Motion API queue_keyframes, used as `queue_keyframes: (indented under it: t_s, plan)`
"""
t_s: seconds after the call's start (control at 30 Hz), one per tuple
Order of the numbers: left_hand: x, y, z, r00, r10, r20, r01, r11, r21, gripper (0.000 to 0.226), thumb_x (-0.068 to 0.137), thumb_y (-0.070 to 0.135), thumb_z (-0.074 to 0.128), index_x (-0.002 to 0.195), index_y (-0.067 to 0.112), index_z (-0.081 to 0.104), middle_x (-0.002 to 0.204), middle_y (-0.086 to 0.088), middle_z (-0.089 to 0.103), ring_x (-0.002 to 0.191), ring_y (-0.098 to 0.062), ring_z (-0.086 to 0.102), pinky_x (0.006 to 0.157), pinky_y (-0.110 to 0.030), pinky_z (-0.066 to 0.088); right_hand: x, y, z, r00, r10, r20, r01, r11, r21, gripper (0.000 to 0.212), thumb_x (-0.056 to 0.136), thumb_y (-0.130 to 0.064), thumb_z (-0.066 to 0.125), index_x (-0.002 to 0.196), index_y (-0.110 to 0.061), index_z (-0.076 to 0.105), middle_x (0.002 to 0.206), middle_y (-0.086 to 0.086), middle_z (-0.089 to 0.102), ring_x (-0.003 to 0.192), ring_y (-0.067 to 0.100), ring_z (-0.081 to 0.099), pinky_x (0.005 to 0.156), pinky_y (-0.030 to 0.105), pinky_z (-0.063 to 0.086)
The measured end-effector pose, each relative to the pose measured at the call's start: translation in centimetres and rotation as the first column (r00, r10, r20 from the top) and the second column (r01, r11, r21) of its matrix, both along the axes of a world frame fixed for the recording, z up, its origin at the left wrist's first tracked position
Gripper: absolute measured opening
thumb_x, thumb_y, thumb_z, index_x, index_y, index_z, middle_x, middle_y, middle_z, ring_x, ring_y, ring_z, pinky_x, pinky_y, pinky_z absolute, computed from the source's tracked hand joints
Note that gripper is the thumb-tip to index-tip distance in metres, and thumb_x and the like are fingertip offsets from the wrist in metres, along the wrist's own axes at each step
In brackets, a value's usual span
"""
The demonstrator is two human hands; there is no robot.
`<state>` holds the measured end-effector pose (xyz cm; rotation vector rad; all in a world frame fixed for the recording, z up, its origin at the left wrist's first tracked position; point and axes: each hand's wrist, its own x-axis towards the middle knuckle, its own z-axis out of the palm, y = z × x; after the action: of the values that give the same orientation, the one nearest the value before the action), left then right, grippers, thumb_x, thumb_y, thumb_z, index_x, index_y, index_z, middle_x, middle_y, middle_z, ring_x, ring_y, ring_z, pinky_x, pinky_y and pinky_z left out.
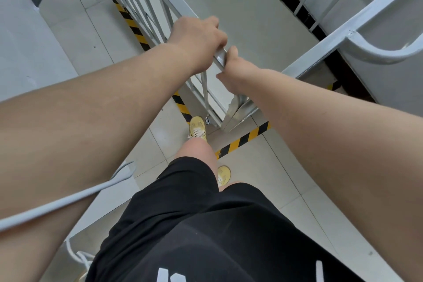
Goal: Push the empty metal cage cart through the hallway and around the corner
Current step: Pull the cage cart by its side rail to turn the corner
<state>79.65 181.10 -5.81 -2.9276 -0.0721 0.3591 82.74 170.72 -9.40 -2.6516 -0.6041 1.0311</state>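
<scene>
The grey metal cage cart stands in front of me, seen from above, with barred sides and an empty flat floor. Its near top rail corner lies between my hands. My left hand is closed over the top rail of the left barred side. My right hand grips the same corner from the right, thumb up against the rail. Both forearms reach forward from the bottom of the view. The cart's lower corner post sits just ahead of my yellow shoe.
Yellow-and-black hazard tape runs across the tiled floor under the cart, and another strip lies near my feet. A second cage rail with a curved handle is at the right. A grey bar crosses at lower left.
</scene>
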Motion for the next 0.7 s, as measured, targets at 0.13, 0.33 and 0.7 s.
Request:
queue_keyframes:
  t_s: [0.13, 0.33, 0.7]
  plan:
    - [0.7, -0.4, -0.2, 0.999, -0.043, -0.028, 0.042, 0.998, -0.041, 0.034, 0.091, 0.029, 0.055, 0.125, 0.024, 0.055, 0.128, -0.006, 0.052, 0.113, -0.032, 0.055, 0.08, -0.038, 0.044, 0.4, -1.1, 0.2, 1.0, 0.003, 0.015, -0.003, 1.0, 0.013, 0.04, 0.097, -0.022, 0.047, 0.127, -0.001, 0.033, 0.121, 0.017, 0.056, 0.11, 0.035, 0.056, 0.072, 0.033, 0.033]
    - [1.3, -0.7, -0.4, 0.994, -0.089, -0.068, 0.087, 0.996, -0.03, 0.035, 0.089, 0.034, 0.062, 0.12, 0.019, 0.056, 0.12, -0.007, 0.057, 0.105, -0.034, 0.059, 0.069, -0.033, 0.036, 0.2, -1.6, 0.4, 0.999, 0.025, -0.024, -0.025, 1.0, 0.012, 0.041, 0.098, -0.023, 0.048, 0.127, 0.0, 0.031, 0.12, 0.018, 0.056, 0.107, 0.035, 0.056, 0.071, 0.033, 0.031]
    - [1.7, -0.7, -0.4, 0.993, -0.095, -0.07, 0.093, 0.995, -0.033, 0.034, 0.088, 0.033, 0.064, 0.118, 0.018, 0.058, 0.118, -0.007, 0.058, 0.103, -0.033, 0.061, 0.071, -0.032, 0.041, 0.3, -1.5, 0.3, 0.999, 0.016, -0.042, -0.017, 0.999, -0.032, 0.045, 0.098, -0.025, 0.048, 0.128, 0.0, 0.027, 0.068, 0.0, 0.035, 0.082, 0.026, 0.045, 0.071, 0.036, 0.031]
